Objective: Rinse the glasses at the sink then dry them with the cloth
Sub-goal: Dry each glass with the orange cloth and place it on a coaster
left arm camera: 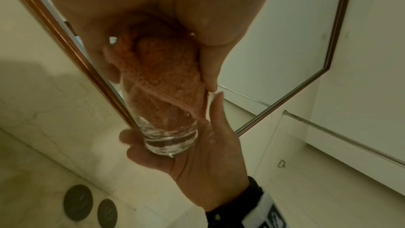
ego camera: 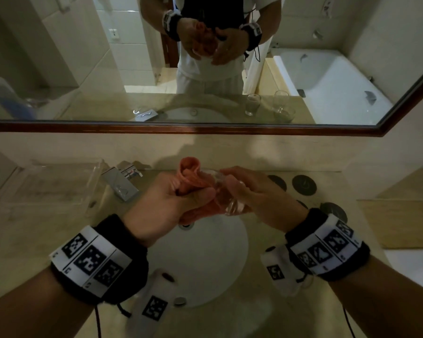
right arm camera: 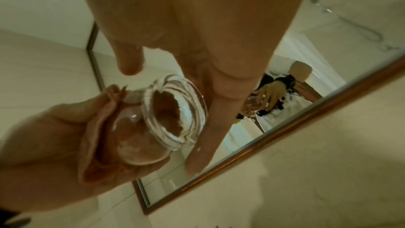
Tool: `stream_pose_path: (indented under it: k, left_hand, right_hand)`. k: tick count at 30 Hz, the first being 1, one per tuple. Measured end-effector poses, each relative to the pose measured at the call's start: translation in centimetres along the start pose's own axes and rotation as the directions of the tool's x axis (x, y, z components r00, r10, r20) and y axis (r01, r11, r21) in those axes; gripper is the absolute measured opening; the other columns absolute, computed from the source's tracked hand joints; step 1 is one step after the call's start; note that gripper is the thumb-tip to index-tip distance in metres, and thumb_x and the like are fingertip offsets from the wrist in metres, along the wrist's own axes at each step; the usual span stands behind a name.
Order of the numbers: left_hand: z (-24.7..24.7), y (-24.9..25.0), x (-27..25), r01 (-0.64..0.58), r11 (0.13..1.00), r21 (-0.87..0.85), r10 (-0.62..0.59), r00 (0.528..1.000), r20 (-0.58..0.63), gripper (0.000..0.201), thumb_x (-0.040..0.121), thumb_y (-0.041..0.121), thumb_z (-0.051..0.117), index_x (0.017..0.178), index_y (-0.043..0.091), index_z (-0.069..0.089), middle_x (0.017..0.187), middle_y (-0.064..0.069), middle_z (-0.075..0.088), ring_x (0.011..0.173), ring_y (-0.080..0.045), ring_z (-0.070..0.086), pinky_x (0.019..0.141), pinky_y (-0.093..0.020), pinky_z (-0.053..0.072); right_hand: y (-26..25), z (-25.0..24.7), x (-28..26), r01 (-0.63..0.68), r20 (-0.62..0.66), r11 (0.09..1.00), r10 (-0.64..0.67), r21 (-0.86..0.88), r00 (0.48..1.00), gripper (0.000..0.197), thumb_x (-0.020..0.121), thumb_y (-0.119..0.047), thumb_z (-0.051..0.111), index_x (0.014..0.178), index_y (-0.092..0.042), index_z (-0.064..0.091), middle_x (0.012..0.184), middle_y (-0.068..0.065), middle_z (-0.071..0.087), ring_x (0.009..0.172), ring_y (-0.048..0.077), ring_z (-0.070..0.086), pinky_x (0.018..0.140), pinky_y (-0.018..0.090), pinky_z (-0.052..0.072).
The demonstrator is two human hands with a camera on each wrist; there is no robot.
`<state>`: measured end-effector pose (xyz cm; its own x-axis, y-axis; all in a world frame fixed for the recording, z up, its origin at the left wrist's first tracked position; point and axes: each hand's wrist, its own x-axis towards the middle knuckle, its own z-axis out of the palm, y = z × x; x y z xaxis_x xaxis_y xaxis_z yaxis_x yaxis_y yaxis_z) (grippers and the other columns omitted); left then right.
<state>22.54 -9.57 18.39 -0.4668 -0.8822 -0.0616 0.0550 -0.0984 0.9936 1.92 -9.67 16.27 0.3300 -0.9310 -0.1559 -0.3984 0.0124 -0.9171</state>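
Over the sink (ego camera: 213,272) I hold a clear glass (ego camera: 231,206) on its side between both hands. My left hand (ego camera: 161,203) grips a salmon-pink cloth (ego camera: 189,170) whose bunched end is stuffed into the glass's mouth. My right hand (ego camera: 253,195) cups the thick base, thumb and fingers round it. In the left wrist view the cloth (left arm camera: 162,72) fills the glass (left arm camera: 172,138), which sits in my right hand (left arm camera: 203,166). From the right wrist the glass base (right arm camera: 175,112) faces the camera, with the cloth (right arm camera: 96,133) held in my left hand (right arm camera: 43,138).
A chrome faucet (ego camera: 121,187) stands behind the sink at the left, beside a clear acrylic tray (ego camera: 47,189). Dark round coasters (ego camera: 303,185) lie on the counter at the right. The mirror (ego camera: 83,69) above reflects other glasses (ego camera: 253,103) and a bathtub.
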Motion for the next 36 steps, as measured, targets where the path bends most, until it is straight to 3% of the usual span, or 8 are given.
stream_pose_path:
  k: [3, 10, 15, 18, 22, 28, 31, 36]
  left_hand:
    - [0.1, 0.4, 0.1, -0.015, 1.000, 0.000, 0.015, 0.999, -0.033, 0.022, 0.079, 0.015, 0.060, 0.095, 0.005, 0.072, 0.088, 0.000, 0.078, 0.084, -0.009, 0.074, 0.074, -0.016, 0.054]
    - [-0.9, 0.0, 1.2, 0.013, 0.999, 0.031, -0.008, 0.990, -0.143, 0.017, 0.081, 0.031, 0.072, 0.090, 0.019, 0.080, 0.092, -0.006, 0.075, 0.090, -0.019, 0.069, 0.080, -0.029, 0.054]
    - [-0.9, -0.1, 1.5, -0.033, 0.999, 0.036, 0.037, 0.993, -0.114, 0.016, 0.088, 0.023, 0.069, 0.086, 0.011, 0.079, 0.083, -0.021, 0.072, 0.082, -0.026, 0.070, 0.077, -0.033, 0.054]
    - [-0.7, 0.3, 1.2, -0.042, 0.999, 0.023, 0.043, 0.997, -0.070, 0.012, 0.086, 0.024, 0.070, 0.087, 0.018, 0.080, 0.086, -0.008, 0.077, 0.087, -0.022, 0.073, 0.083, -0.029, 0.058]
    - [-0.9, 0.0, 1.6, -0.022, 1.000, 0.002, 0.022, 0.996, -0.082, 0.017, 0.084, 0.027, 0.071, 0.091, 0.015, 0.080, 0.100, -0.011, 0.077, 0.097, -0.027, 0.073, 0.088, -0.031, 0.058]
    - [-1.2, -0.7, 2.0, -0.014, 0.998, -0.057, 0.007, 0.992, -0.125, 0.012, 0.084, 0.021, 0.073, 0.087, 0.010, 0.077, 0.084, -0.007, 0.070, 0.079, -0.016, 0.067, 0.071, -0.025, 0.053]
    - [-1.2, -0.9, 1.9, -0.034, 0.998, -0.049, 0.030, 0.996, -0.087, 0.014, 0.087, 0.019, 0.070, 0.075, 0.016, 0.076, 0.070, -0.001, 0.068, 0.064, -0.013, 0.065, 0.061, -0.019, 0.051]
    - [-1.0, -0.8, 1.7, -0.046, 0.994, -0.100, 0.035, 0.993, -0.115, 0.016, 0.077, 0.020, 0.067, 0.083, 0.022, 0.082, 0.091, -0.001, 0.077, 0.091, -0.015, 0.073, 0.081, -0.022, 0.056]
  right_hand:
    - [-0.1, 0.1, 0.2, -0.014, -0.005, 0.984, 0.015, 0.176, 1.000, 0.058, 0.087, -0.056, 0.054, 0.124, -0.011, 0.062, 0.108, 0.011, 0.070, 0.091, 0.025, 0.074, 0.081, 0.046, 0.062]
    - [0.3, 0.2, 0.3, 0.356, -0.240, 0.930, -0.369, -0.097, 0.898, 0.073, 0.059, -0.032, 0.092, 0.122, -0.017, 0.059, 0.120, -0.005, 0.062, 0.109, 0.015, 0.065, 0.088, 0.038, 0.060]
    - [-0.3, 0.0, 0.5, 0.168, -0.162, 0.985, -0.159, 0.044, 0.974, 0.069, 0.075, -0.054, 0.075, 0.130, -0.021, 0.051, 0.119, -0.005, 0.062, 0.100, 0.015, 0.070, 0.080, 0.035, 0.062]
    - [-1.1, -0.2, 0.4, -0.041, -0.009, 0.957, 0.045, 0.286, 0.999, 0.058, 0.090, -0.054, 0.051, 0.123, -0.007, 0.057, 0.103, 0.012, 0.071, 0.086, 0.029, 0.073, 0.071, 0.040, 0.063]
    - [-0.8, -0.4, 0.7, 0.106, -0.084, 0.978, -0.092, 0.181, 0.992, 0.045, 0.087, -0.042, 0.067, 0.120, -0.010, 0.061, 0.105, 0.004, 0.070, 0.089, 0.020, 0.073, 0.076, 0.037, 0.062]
    - [0.0, 0.0, 0.8, 0.307, -0.189, 0.951, -0.297, 0.027, 0.936, 0.067, 0.062, -0.020, 0.093, 0.120, -0.017, 0.057, 0.118, -0.004, 0.064, 0.104, 0.016, 0.068, 0.088, 0.038, 0.060]
    - [-0.1, -0.1, 1.0, 0.198, -0.171, 0.980, -0.190, 0.032, 0.967, 0.067, 0.069, -0.045, 0.083, 0.126, -0.023, 0.055, 0.121, -0.006, 0.061, 0.104, 0.014, 0.068, 0.082, 0.033, 0.061]
    - [-1.4, 0.0, 1.4, -0.004, -0.059, 0.975, 0.018, 0.221, 0.998, 0.051, 0.085, -0.050, 0.050, 0.114, -0.009, 0.061, 0.097, 0.007, 0.071, 0.079, 0.023, 0.075, 0.072, 0.037, 0.063]
